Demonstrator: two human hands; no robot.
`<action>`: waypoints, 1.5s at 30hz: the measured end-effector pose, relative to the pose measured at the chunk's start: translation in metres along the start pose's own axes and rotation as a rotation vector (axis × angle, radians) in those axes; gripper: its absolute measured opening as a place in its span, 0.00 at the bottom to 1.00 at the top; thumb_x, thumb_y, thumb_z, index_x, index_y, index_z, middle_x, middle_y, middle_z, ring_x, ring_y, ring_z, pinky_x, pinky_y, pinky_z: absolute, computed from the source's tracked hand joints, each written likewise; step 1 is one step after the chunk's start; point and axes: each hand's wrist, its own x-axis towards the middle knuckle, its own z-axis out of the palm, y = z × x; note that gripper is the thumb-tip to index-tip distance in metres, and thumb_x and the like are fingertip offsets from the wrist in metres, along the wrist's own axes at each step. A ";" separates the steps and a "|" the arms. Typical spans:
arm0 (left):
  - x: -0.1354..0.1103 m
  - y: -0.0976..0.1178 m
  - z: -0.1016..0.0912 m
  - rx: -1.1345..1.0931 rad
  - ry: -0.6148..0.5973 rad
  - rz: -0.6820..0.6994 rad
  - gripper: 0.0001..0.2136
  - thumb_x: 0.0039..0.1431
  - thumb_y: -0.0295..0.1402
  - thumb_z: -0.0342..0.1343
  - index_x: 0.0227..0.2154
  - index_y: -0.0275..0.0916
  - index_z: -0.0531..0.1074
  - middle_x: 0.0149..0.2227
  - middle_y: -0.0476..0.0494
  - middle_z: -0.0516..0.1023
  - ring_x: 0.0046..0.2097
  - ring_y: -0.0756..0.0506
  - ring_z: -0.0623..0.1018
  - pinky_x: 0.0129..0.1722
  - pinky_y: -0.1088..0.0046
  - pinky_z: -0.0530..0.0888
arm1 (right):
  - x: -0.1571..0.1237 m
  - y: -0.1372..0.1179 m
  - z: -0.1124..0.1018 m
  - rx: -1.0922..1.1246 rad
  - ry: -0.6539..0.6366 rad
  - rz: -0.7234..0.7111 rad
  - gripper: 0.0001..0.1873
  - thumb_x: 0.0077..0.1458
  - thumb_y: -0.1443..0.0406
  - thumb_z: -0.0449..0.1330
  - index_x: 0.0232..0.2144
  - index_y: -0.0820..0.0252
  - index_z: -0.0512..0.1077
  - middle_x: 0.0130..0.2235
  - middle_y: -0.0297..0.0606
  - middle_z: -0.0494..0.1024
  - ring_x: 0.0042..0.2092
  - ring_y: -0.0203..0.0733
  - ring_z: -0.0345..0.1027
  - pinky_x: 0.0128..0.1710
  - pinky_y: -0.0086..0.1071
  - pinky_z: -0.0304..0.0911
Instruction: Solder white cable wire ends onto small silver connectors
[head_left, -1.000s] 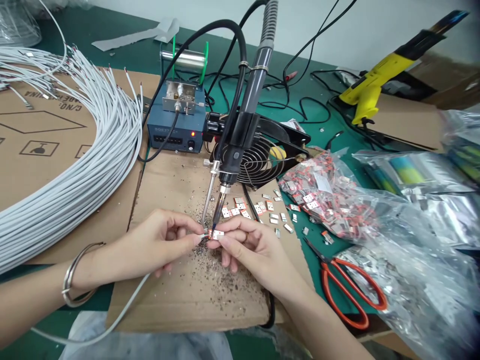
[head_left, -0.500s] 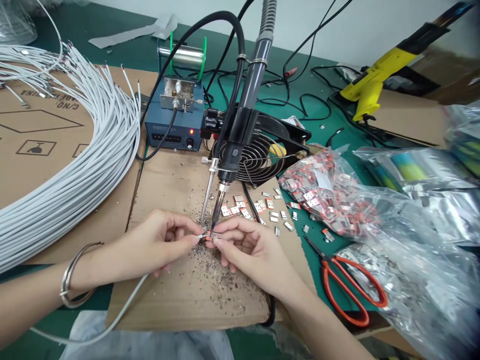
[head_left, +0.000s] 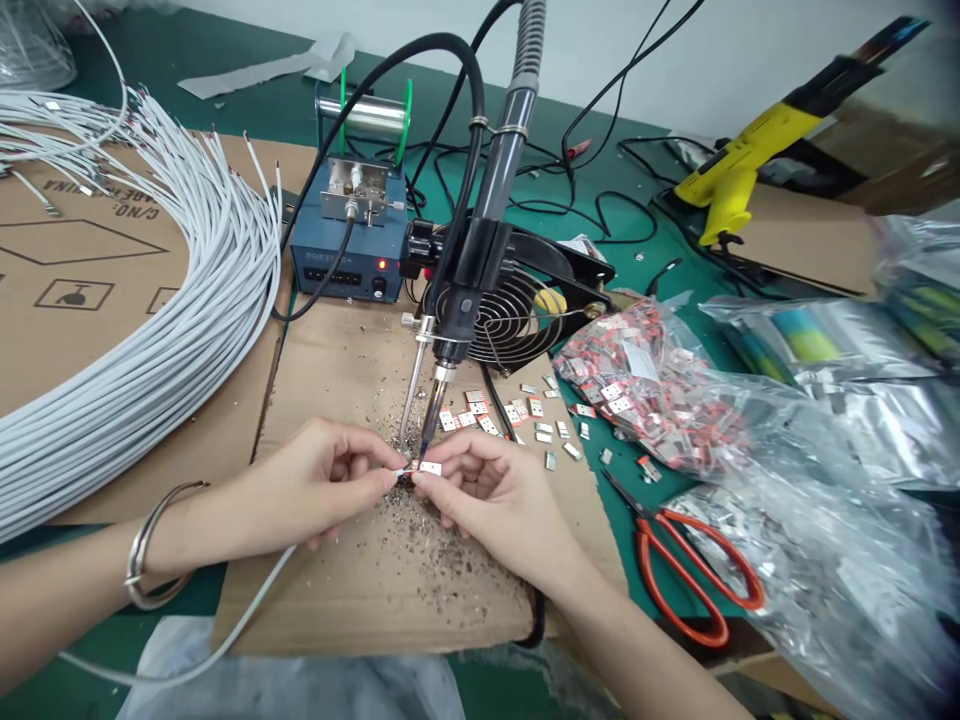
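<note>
My left hand [head_left: 322, 480] pinches the end of a white cable [head_left: 255, 607], whose length trails out below the wrist to the lower left. Between the thumb and fingertips of my right hand [head_left: 495, 495] is a small USB connector [head_left: 431, 468], white and orange on its visible face. The cable end and connector meet right under the tip of a mounted soldering iron [head_left: 427, 425]. A thin bent solder feed tube [head_left: 411, 395] comes down beside the tip. My fingers partly hide the joint, so I cannot tell whether wires are attached.
A coil of white cables [head_left: 217, 260] lies left. Behind stand a blue solder feeder [head_left: 337, 245], a solder spool [head_left: 375, 115] and a black fan [head_left: 517, 320]. Loose connectors [head_left: 487, 425], a bag of connectors [head_left: 645, 385], red-handled scissors [head_left: 697, 570] and a yellow heat gun [head_left: 750, 160] are right.
The connector between my fingers has tilted, so its white face shows more. Both hands stay at the iron tip, and the view has shifted slightly.
</note>
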 end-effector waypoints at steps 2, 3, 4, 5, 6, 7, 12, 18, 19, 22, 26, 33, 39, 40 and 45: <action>-0.001 -0.001 0.001 0.007 0.000 0.000 0.15 0.55 0.42 0.50 0.39 0.36 0.68 0.20 0.55 0.59 0.17 0.57 0.63 0.14 0.86 0.62 | 0.000 -0.001 0.001 -0.020 0.015 -0.002 0.11 0.43 0.66 0.63 0.27 0.68 0.67 0.21 0.33 0.67 0.20 0.26 0.59 0.17 0.20 0.57; -0.001 -0.001 0.001 0.010 -0.001 0.000 0.15 0.55 0.42 0.50 0.39 0.36 0.68 0.20 0.55 0.60 0.17 0.57 0.64 0.14 0.86 0.62 | 0.000 -0.001 0.002 -0.021 0.017 0.005 0.11 0.43 0.65 0.63 0.27 0.68 0.67 0.21 0.33 0.67 0.20 0.26 0.59 0.17 0.20 0.57; -0.002 -0.001 0.001 0.012 -0.001 0.001 0.15 0.55 0.42 0.50 0.39 0.36 0.68 0.20 0.55 0.60 0.17 0.57 0.64 0.14 0.86 0.62 | 0.000 -0.002 0.002 -0.019 0.016 0.015 0.11 0.44 0.65 0.63 0.27 0.68 0.67 0.21 0.33 0.67 0.20 0.26 0.59 0.17 0.20 0.57; -0.002 0.000 0.001 0.012 -0.002 0.002 0.15 0.55 0.42 0.50 0.39 0.36 0.68 0.20 0.55 0.60 0.18 0.57 0.64 0.14 0.86 0.62 | 0.000 -0.003 0.002 -0.017 0.014 0.026 0.11 0.44 0.64 0.62 0.27 0.68 0.66 0.21 0.34 0.67 0.20 0.26 0.59 0.17 0.20 0.56; -0.002 0.000 0.001 0.012 -0.003 0.003 0.15 0.55 0.41 0.50 0.39 0.36 0.68 0.20 0.55 0.60 0.18 0.57 0.64 0.14 0.86 0.62 | 0.000 -0.004 0.001 -0.014 0.010 0.037 0.12 0.45 0.64 0.62 0.27 0.68 0.66 0.21 0.34 0.67 0.20 0.26 0.59 0.16 0.19 0.56; -0.003 0.001 0.001 0.014 -0.001 0.004 0.15 0.56 0.41 0.50 0.39 0.36 0.68 0.20 0.55 0.60 0.18 0.57 0.63 0.14 0.86 0.62 | 0.000 -0.004 0.000 -0.009 0.006 0.048 0.12 0.45 0.63 0.62 0.27 0.69 0.66 0.21 0.34 0.67 0.20 0.26 0.60 0.17 0.18 0.57; -0.002 0.003 0.000 0.018 0.004 0.019 0.15 0.56 0.42 0.50 0.38 0.35 0.68 0.19 0.55 0.59 0.17 0.57 0.63 0.14 0.86 0.62 | -0.002 -0.004 -0.006 0.099 -0.051 0.102 0.14 0.45 0.63 0.63 0.32 0.70 0.69 0.22 0.33 0.68 0.19 0.23 0.60 0.18 0.15 0.60; -0.003 0.003 0.000 -0.004 0.019 0.025 0.14 0.55 0.42 0.51 0.37 0.35 0.69 0.18 0.55 0.59 0.17 0.57 0.63 0.14 0.86 0.61 | -0.002 -0.003 -0.008 0.215 -0.075 0.125 0.17 0.46 0.64 0.63 0.36 0.72 0.68 0.22 0.36 0.72 0.21 0.26 0.66 0.21 0.15 0.64; -0.003 0.003 0.000 -0.001 0.023 0.019 0.14 0.55 0.41 0.51 0.37 0.35 0.69 0.18 0.55 0.59 0.17 0.57 0.63 0.14 0.86 0.61 | -0.002 -0.003 -0.008 0.219 -0.066 0.131 0.17 0.45 0.64 0.64 0.35 0.72 0.68 0.23 0.37 0.73 0.22 0.27 0.67 0.22 0.16 0.65; -0.002 0.004 0.000 0.000 0.036 -0.002 0.14 0.55 0.40 0.51 0.38 0.34 0.69 0.17 0.56 0.60 0.16 0.57 0.64 0.14 0.87 0.61 | -0.001 -0.003 -0.007 0.235 -0.056 0.128 0.16 0.45 0.64 0.64 0.34 0.71 0.68 0.27 0.39 0.75 0.24 0.28 0.68 0.23 0.17 0.67; -0.001 0.007 0.001 -0.001 0.047 0.012 0.13 0.56 0.39 0.50 0.38 0.33 0.69 0.17 0.55 0.60 0.17 0.57 0.63 0.14 0.87 0.62 | 0.001 -0.003 -0.007 0.246 -0.067 0.122 0.15 0.45 0.64 0.64 0.33 0.70 0.68 0.28 0.39 0.75 0.24 0.27 0.68 0.23 0.16 0.67; -0.003 0.006 0.000 -0.029 0.041 0.009 0.13 0.55 0.39 0.51 0.37 0.33 0.69 0.16 0.56 0.59 0.16 0.57 0.62 0.13 0.87 0.61 | -0.001 -0.004 -0.009 0.237 -0.089 0.135 0.15 0.46 0.64 0.64 0.34 0.71 0.69 0.29 0.40 0.75 0.23 0.26 0.67 0.22 0.16 0.65; -0.002 0.000 -0.001 -0.057 0.024 0.032 0.13 0.55 0.39 0.51 0.37 0.34 0.70 0.16 0.56 0.59 0.16 0.58 0.63 0.13 0.88 0.60 | -0.002 -0.006 -0.010 0.227 -0.102 0.140 0.14 0.46 0.64 0.64 0.34 0.70 0.70 0.29 0.40 0.76 0.21 0.25 0.65 0.20 0.15 0.63; -0.001 -0.001 -0.002 -0.061 0.022 0.043 0.13 0.55 0.40 0.51 0.37 0.34 0.70 0.16 0.56 0.59 0.15 0.58 0.63 0.13 0.88 0.60 | -0.002 -0.006 -0.010 0.230 -0.102 0.139 0.14 0.46 0.64 0.64 0.34 0.70 0.70 0.29 0.41 0.76 0.21 0.25 0.65 0.20 0.15 0.63; 0.000 -0.006 -0.003 -0.074 0.008 0.064 0.14 0.55 0.41 0.52 0.37 0.35 0.70 0.16 0.56 0.59 0.15 0.57 0.63 0.12 0.88 0.61 | -0.002 -0.007 -0.009 0.248 -0.097 0.137 0.14 0.45 0.64 0.64 0.34 0.70 0.70 0.28 0.40 0.76 0.21 0.25 0.64 0.20 0.15 0.63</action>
